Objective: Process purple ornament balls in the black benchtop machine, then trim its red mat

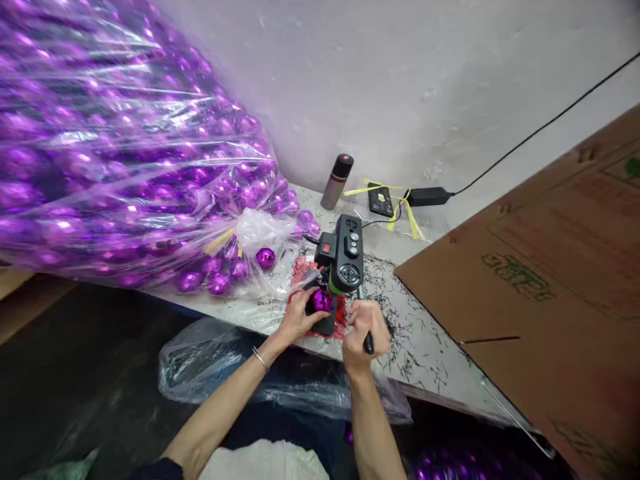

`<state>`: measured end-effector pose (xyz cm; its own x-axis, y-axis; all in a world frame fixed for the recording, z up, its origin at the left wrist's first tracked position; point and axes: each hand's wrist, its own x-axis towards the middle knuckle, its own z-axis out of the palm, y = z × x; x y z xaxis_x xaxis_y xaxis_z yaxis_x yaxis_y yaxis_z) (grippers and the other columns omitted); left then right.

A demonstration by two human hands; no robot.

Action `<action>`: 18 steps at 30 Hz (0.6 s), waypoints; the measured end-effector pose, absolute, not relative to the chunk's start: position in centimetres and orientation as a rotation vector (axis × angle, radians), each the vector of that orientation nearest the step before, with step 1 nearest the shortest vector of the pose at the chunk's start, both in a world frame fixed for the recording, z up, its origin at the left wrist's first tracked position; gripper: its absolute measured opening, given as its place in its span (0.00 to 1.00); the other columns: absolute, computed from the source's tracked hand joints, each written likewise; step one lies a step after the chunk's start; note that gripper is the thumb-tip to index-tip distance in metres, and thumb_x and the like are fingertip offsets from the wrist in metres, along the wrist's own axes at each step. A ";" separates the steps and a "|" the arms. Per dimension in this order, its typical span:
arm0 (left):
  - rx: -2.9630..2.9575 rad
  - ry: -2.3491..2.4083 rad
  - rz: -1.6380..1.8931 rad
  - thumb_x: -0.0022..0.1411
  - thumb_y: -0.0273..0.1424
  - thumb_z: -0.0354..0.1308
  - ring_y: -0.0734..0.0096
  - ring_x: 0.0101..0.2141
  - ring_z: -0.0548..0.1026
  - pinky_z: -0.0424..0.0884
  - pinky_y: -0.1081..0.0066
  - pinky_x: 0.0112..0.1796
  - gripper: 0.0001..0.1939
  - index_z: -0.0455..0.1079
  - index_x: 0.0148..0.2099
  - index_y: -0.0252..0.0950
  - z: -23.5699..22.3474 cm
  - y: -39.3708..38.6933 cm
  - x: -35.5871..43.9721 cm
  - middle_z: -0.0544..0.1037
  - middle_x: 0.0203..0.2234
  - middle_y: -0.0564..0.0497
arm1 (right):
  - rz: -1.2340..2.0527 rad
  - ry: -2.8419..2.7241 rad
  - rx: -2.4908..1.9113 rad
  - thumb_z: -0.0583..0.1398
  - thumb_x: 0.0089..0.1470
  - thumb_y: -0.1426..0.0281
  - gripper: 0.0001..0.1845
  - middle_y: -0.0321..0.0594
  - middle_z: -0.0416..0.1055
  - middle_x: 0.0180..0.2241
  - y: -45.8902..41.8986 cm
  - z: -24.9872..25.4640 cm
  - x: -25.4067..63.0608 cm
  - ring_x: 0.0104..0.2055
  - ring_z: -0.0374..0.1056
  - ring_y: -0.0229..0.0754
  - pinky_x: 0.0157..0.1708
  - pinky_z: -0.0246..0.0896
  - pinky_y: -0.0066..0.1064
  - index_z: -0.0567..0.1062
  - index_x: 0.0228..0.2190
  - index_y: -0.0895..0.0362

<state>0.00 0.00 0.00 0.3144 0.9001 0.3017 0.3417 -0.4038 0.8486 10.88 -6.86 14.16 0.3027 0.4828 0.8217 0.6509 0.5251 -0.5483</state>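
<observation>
Between the thumb and fingers of my left hand point(303, 315) is a shiny purple ball point(321, 300), held low against the front of a small black press-like machine point(349, 250). My right hand point(367, 330) is wrapped round the black-ended lever handle point(369, 343) at the machine's right side. The machine has round vents, silver knobs and a red switch on a side box. Under it lies a red sheet point(341, 320). The contact between ball and machine is partly hidden by the machine's head.
A large clear bag of purple balls point(125, 153) fills the left, with loose balls point(219, 283) at its mouth. Behind the machine stand a spray can point(337, 181) and a black power adapter point(427, 196). A cardboard box point(545, 280) leans in from the right. Black scraps litter the table point(415, 340).
</observation>
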 end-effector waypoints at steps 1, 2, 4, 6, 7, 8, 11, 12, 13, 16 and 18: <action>1.901 1.109 1.055 0.57 0.46 0.70 0.49 0.53 0.76 0.71 0.51 0.54 0.34 0.69 0.60 0.38 0.0 0.0 0.0 0.79 0.50 0.41 | -0.135 -1.329 -1.114 0.51 0.66 0.78 0.19 0.32 0.63 0.23 -6.7 14.7 11.0 0.26 0.62 0.33 0.28 0.56 0.30 0.63 0.23 0.55; 1.897 1.114 1.058 0.57 0.46 0.69 0.49 0.53 0.76 0.71 0.51 0.54 0.33 0.69 0.61 0.38 0.0 -0.1 0.0 0.79 0.50 0.41 | -0.125 -1.324 -1.127 0.51 0.66 0.78 0.19 0.32 0.62 0.22 -6.6 15.1 11.1 0.26 0.62 0.34 0.28 0.56 0.30 0.62 0.23 0.54; 1.887 1.111 1.059 0.57 0.46 0.69 0.49 0.53 0.76 0.70 0.51 0.55 0.33 0.68 0.61 0.39 0.1 -0.2 0.0 0.79 0.50 0.42 | -0.110 -1.315 -1.141 0.52 0.66 0.78 0.19 0.32 0.62 0.22 -6.5 15.7 11.2 0.26 0.62 0.34 0.28 0.56 0.30 0.62 0.22 0.54; 1.876 1.088 1.052 0.57 0.45 0.69 0.50 0.54 0.76 0.70 0.51 0.55 0.33 0.68 0.61 0.39 0.3 -0.2 -0.1 0.79 0.51 0.42 | -0.104 -1.307 -1.139 0.52 0.66 0.77 0.20 0.32 0.61 0.22 -6.4 15.9 11.1 0.25 0.62 0.34 0.27 0.56 0.31 0.62 0.22 0.54; 1.869 1.073 1.048 0.58 0.44 0.69 0.50 0.55 0.75 0.70 0.52 0.56 0.33 0.68 0.61 0.39 0.4 -0.2 -0.2 0.78 0.52 0.41 | -0.106 -1.306 -1.135 0.52 0.66 0.77 0.19 0.32 0.61 0.22 -6.4 15.8 11.1 0.25 0.62 0.35 0.27 0.56 0.31 0.62 0.22 0.54; 1.861 1.060 1.045 0.58 0.44 0.69 0.50 0.55 0.75 0.70 0.52 0.56 0.33 0.67 0.62 0.39 0.5 -0.2 -0.2 0.78 0.53 0.41 | -0.108 -1.306 -1.129 0.52 0.66 0.77 0.19 0.32 0.61 0.22 -6.5 15.7 11.1 0.26 0.62 0.35 0.27 0.56 0.31 0.63 0.22 0.54; 1.842 1.035 1.054 0.59 0.42 0.69 0.50 0.55 0.75 0.70 0.52 0.56 0.33 0.66 0.62 0.38 0.7 -0.4 -0.5 0.77 0.54 0.40 | -0.118 -1.319 -1.112 0.52 0.65 0.78 0.17 0.32 0.62 0.23 -6.7 15.1 11.0 0.27 0.63 0.35 0.28 0.58 0.31 0.64 0.24 0.54; 1.842 1.024 1.065 0.59 0.42 0.69 0.51 0.56 0.75 0.70 0.52 0.56 0.32 0.66 0.62 0.38 0.8 -0.6 -0.6 0.77 0.54 0.39 | -0.124 -1.325 -1.112 0.52 0.65 0.78 0.17 0.32 0.63 0.23 -6.7 14.9 11.1 0.27 0.63 0.35 0.29 0.58 0.31 0.64 0.24 0.54; 1.848 1.010 1.080 0.59 0.41 0.69 0.51 0.56 0.75 0.70 0.51 0.56 0.32 0.66 0.62 0.38 0.8 -0.8 -0.7 0.77 0.55 0.39 | -0.130 -1.332 -1.115 0.52 0.65 0.78 0.17 0.33 0.63 0.24 -6.8 14.7 11.1 0.28 0.64 0.36 0.29 0.58 0.31 0.65 0.25 0.54; 1.876 0.960 1.139 0.61 0.41 0.68 0.52 0.58 0.73 0.68 0.51 0.58 0.31 0.65 0.63 0.39 0.7 -1.9 -1.2 0.76 0.57 0.40 | -0.152 -1.348 -1.117 0.52 0.65 0.78 0.16 0.34 0.64 0.24 -6.8 14.4 11.2 0.29 0.64 0.36 0.29 0.58 0.31 0.65 0.25 0.54; 1.870 0.959 1.173 0.61 0.41 0.68 0.53 0.58 0.73 0.68 0.52 0.59 0.31 0.64 0.63 0.40 0.5 -2.8 -1.5 0.75 0.57 0.40 | -0.166 -1.356 -1.108 0.52 0.65 0.78 0.16 0.34 0.65 0.24 -6.8 14.3 11.3 0.28 0.65 0.36 0.29 0.58 0.31 0.65 0.25 0.54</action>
<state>-1.52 -2.78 0.52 0.3101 0.8658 0.3927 0.2125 -0.4657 0.8591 11.26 -6.79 14.26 0.2843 0.4833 0.8280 0.6691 0.5185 -0.5324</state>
